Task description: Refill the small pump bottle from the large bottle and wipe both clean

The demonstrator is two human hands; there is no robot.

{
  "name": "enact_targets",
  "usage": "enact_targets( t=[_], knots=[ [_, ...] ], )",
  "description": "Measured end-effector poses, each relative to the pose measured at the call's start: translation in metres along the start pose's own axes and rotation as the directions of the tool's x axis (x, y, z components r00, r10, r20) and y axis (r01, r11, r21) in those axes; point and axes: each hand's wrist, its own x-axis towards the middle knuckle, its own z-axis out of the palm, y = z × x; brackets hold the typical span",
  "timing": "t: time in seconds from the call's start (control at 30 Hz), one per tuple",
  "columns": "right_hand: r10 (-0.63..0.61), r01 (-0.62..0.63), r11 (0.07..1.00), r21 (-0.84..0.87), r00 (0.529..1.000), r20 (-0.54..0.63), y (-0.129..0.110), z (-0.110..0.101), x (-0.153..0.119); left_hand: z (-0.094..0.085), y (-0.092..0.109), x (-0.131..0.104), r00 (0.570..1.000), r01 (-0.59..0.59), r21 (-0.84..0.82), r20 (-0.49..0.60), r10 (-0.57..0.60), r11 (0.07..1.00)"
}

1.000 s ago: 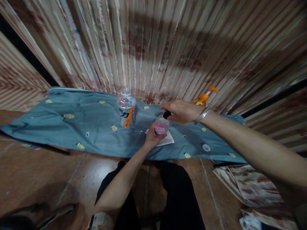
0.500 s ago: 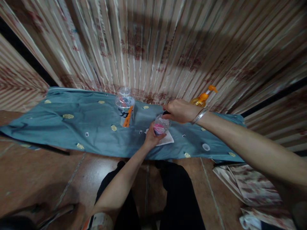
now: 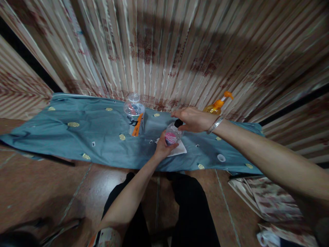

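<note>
A small clear bottle [image 3: 171,134] with a pink label stands over a white cloth [image 3: 181,149], and my left hand [image 3: 163,146] is wrapped round its side. On top of the bottle is a black cap [image 3: 178,123]. My right hand [image 3: 192,119], with a silver bangle at the wrist, is at the cap; its thumb touches the cap's near side and the other fingers curve above it, partly hidden. A larger clear bottle [image 3: 134,118] with an orange and black label stands open-mouthed to the left of my hands.
Behind my right hand stands a yellow bottle [image 3: 213,109] with an orange pump. A white ring-shaped lid [image 3: 221,158] lies on the blue-green tablecloth [image 3: 59,137] at the right. A pleated curtain [image 3: 159,51] hangs behind the table.
The fingers of my right hand have loosened and shifted slightly, so more of the black cap shows. My left hand and the bottle have stayed in place.
</note>
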Motion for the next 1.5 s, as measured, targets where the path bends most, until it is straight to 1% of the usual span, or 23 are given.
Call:
enact_targets(
  t=[0.07,0.17,0.23,0.3,0.37,0.43,0.5,0.53,0.6,0.67,0.77,0.83,0.97,1.03,1.13,1.27,1.43,1.5],
  knots=[
    [0.014,-0.014,1.0,-0.01,1.0,0.022,-0.0011,-0.0002,0.0003,0.0001,0.0001,0.0003,1.0,-0.011,-0.003,-0.001,0.011,1.0],
    [0.08,-0.077,0.995,-0.062,0.996,0.042,-0.0023,-0.0005,0.0002,0.0002,-0.0007,0.0007,0.999,-0.032,-0.013,0.001,0.032,0.999],
    [0.068,-0.067,0.995,-0.073,0.998,0.013,-0.0026,-0.0008,-0.0004,0.0004,-0.0019,0.0009,0.999,-0.038,-0.023,0.006,0.038,0.999],
    [0.023,-0.024,0.998,-0.056,1.0,-0.012,-0.0032,-0.0013,-0.0012,0.0007,-0.0031,0.001,0.999,-0.034,-0.029,0.006,0.034,0.999],
    [0.003,-0.003,0.999,-0.04,1.0,-0.003,-0.0047,-0.002,-0.0019,0.0011,-0.0038,0.0013,1.0,-0.025,-0.019,0.002,0.025,0.999],
    [0.048,-0.047,0.997,-0.054,0.999,0.018,-0.0065,-0.0023,-0.0021,0.0012,-0.0039,0.0017,1.0,-0.018,0.0,-0.002,0.018,1.0],
    [0.093,-0.092,0.993,-0.073,0.996,0.007,-0.0072,-0.0022,-0.002,0.001,-0.0035,0.0018,1.0,-0.015,0.013,0.0,0.015,1.0],
    [0.091,-0.092,0.993,-0.07,0.996,-0.008,-0.0068,-0.0021,-0.0018,0.0008,-0.0033,0.0017,1.0,-0.015,0.014,0.003,0.015,1.0],
    [0.049,-0.05,0.998,-0.043,0.999,-0.022,-0.0049,-0.0018,-0.0011,0.0005,-0.0029,0.0015,1.0,-0.012,0.009,0.005,0.012,1.0],
    [0.013,-0.013,1.0,-0.024,1.0,0.002,-0.003,-0.0016,-0.0002,0.0005,-0.0028,0.0013,1.0,-0.011,-0.001,0.007,0.011,1.0],
    [0.04,-0.038,0.998,-0.051,0.998,0.044,-0.0028,-0.0014,0.0007,0.0008,-0.0033,0.0012,1.0,-0.017,-0.013,0.004,0.017,1.0],
    [0.06,-0.058,0.996,-0.074,0.998,0.03,-0.004,-0.0014,0.0004,0.0009,-0.004,0.0012,1.0,-0.023,-0.019,0.002,0.023,1.0],
    [0.02,-0.021,0.998,-0.053,1.0,-0.023,-0.0046,-0.0023,-0.0014,0.0003,-0.0049,0.0005,1.0,-0.022,-0.018,0.001,0.022,1.0],
    [0.017,-0.017,0.999,-0.044,1.0,-0.012,-0.0043,-0.003,-0.0019,0.0,-0.0043,0.0001,1.0,-0.019,-0.019,0.003,0.019,1.0],
    [0.054,-0.053,0.997,-0.06,0.998,0.02,-0.005,-0.0034,-0.0015,0.0,-0.0021,-0.0001,1.0,-0.02,-0.03,0.004,0.02,0.999],
    [0.061,-0.061,0.996,-0.065,0.998,0.004,-0.0073,-0.0017,0.0,0.0002,-0.0011,0.0004,1.0,-0.022,-0.031,0.002,0.022,0.999],
    [0.074,-0.074,0.997,-0.03,0.997,-0.024,-0.0087,0.0029,0.0005,0.0017,-0.0069,0.0016,1.0,-0.028,-0.047,0.0,0.028,0.998],
    [0.095,-0.094,0.995,0.018,0.994,-0.052,-0.0068,0.0052,-0.0034,0.0019,-0.0081,0.002,1.0,-0.027,-0.045,-0.003,0.027,0.999]
  ],
)
